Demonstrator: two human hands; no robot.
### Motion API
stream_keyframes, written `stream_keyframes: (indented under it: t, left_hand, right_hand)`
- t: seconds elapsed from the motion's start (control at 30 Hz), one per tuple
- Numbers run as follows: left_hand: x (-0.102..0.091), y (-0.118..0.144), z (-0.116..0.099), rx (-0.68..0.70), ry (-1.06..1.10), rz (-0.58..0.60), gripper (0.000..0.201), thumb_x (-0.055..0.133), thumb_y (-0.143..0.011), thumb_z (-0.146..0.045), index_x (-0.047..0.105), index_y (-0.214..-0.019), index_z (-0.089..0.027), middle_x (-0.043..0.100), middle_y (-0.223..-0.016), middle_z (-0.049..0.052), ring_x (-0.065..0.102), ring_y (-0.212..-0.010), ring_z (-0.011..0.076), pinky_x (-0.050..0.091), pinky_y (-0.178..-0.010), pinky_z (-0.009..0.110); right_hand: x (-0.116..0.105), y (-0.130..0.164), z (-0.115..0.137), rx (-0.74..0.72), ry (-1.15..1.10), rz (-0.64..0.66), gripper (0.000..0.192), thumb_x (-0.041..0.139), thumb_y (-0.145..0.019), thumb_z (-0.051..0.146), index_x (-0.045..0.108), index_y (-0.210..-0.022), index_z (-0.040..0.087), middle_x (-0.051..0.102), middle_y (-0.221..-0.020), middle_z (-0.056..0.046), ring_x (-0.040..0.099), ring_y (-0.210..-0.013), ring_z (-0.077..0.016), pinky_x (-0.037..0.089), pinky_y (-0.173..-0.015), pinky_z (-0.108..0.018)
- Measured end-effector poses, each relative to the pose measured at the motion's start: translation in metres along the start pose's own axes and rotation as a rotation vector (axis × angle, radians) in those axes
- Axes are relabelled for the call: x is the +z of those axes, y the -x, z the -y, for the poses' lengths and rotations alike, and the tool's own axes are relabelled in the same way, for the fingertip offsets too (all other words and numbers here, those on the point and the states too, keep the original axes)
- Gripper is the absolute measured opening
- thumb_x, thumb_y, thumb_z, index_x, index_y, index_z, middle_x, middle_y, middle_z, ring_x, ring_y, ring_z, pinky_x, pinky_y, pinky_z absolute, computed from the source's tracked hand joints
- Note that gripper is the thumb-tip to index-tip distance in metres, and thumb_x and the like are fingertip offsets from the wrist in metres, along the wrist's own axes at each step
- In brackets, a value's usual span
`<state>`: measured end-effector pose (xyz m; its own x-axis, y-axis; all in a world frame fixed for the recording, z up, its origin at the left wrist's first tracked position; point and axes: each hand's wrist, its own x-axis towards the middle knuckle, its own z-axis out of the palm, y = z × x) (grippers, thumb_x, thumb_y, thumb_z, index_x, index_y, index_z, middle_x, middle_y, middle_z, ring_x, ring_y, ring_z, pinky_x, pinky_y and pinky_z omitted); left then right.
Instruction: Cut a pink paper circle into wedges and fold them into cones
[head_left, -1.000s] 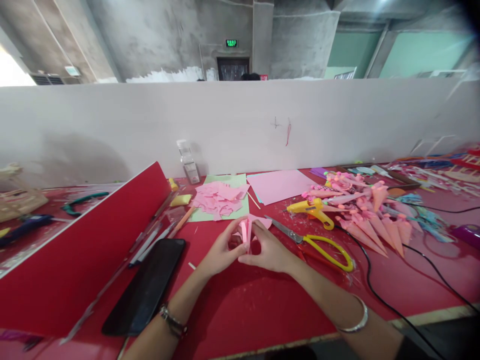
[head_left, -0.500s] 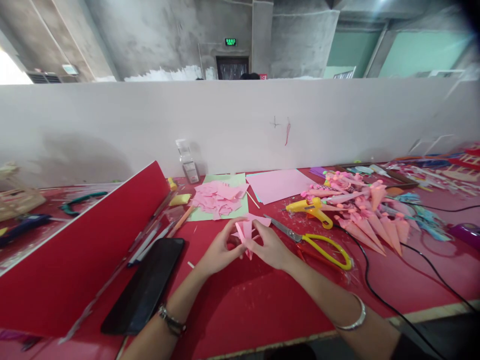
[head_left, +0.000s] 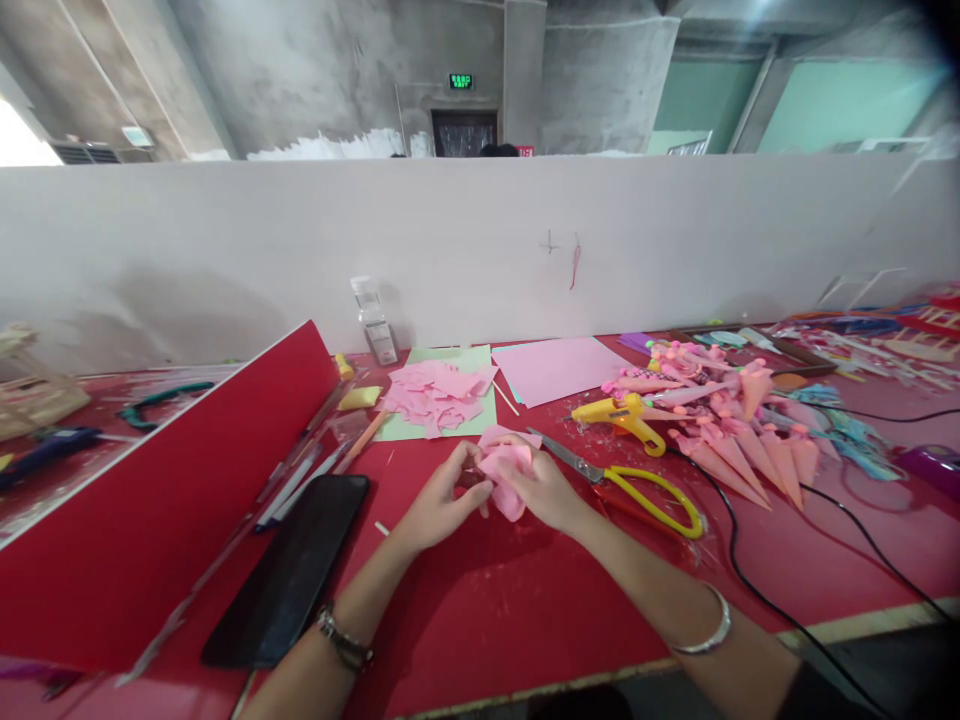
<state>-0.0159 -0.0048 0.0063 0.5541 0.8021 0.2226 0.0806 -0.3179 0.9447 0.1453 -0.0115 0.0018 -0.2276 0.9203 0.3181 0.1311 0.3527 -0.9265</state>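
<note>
Both of my hands meet over the red table (head_left: 480,620) and hold one small pink paper piece (head_left: 504,478) between them. My left hand (head_left: 439,505) pinches its left edge with the fingertips. My right hand (head_left: 544,490) grips its right side, with the paper bent over the fingers. A pile of pink paper scraps (head_left: 439,396) lies on a green sheet (head_left: 480,362) just beyond my hands. Yellow-handled scissors (head_left: 637,490) rest to the right of my right hand.
A black phone (head_left: 289,570) lies left of my forearm beside a red divider board (head_left: 165,500). A yellow glue gun (head_left: 621,415), pink paper cones (head_left: 739,440), a pink sheet (head_left: 555,370) and black cables (head_left: 750,580) fill the right side. A white partition (head_left: 480,240) backs the table.
The pink piece, held upright and folded narrow a second ago, has been turned and spread flatter between my fingers. Both hands stayed in about the same place.
</note>
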Motion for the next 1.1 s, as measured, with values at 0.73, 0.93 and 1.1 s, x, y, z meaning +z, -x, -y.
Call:
stream_keyframes:
  t: [0.73,0.93,1.1]
  left_hand:
    - [-0.012,-0.006,0.009,0.114,-0.749,-0.288,0.030,0.043,-0.075,-0.019,0.049,-0.105,-0.019,0.056,-0.110,0.009,0.047,-0.106,0.0217,0.032,-0.092,0.039]
    - [0.000,-0.006,0.003,0.052,-0.526,-0.247,0.022,0.033,-0.079,-0.017,0.055,-0.079,-0.017,0.060,-0.074,0.003,0.054,-0.070,0.0158,0.041,-0.068,0.027]
    - [0.000,-0.008,0.001,-0.054,-0.307,-0.355,0.028,0.040,-0.082,-0.032,0.058,-0.070,-0.014,0.060,-0.068,0.001,0.052,-0.064,0.0142,0.040,-0.060,0.023]
  right_hand:
    - [-0.005,-0.004,0.005,-0.093,0.020,-0.060,0.021,0.046,-0.081,0.031,0.058,-0.070,0.018,0.057,-0.069,0.000,0.052,-0.068,-0.0135,0.040,-0.065,-0.024]
    - [-0.003,-0.004,0.004,-0.040,-0.001,-0.072,0.024,0.045,-0.081,0.036,0.058,-0.072,0.018,0.057,-0.068,-0.001,0.051,-0.067,-0.0145,0.042,-0.062,-0.025]
    - [-0.004,-0.004,0.000,0.014,-0.048,-0.170,0.027,0.047,-0.080,0.039,0.053,-0.066,0.017,0.049,-0.062,0.001,0.046,-0.060,-0.0121,0.037,-0.054,-0.022]
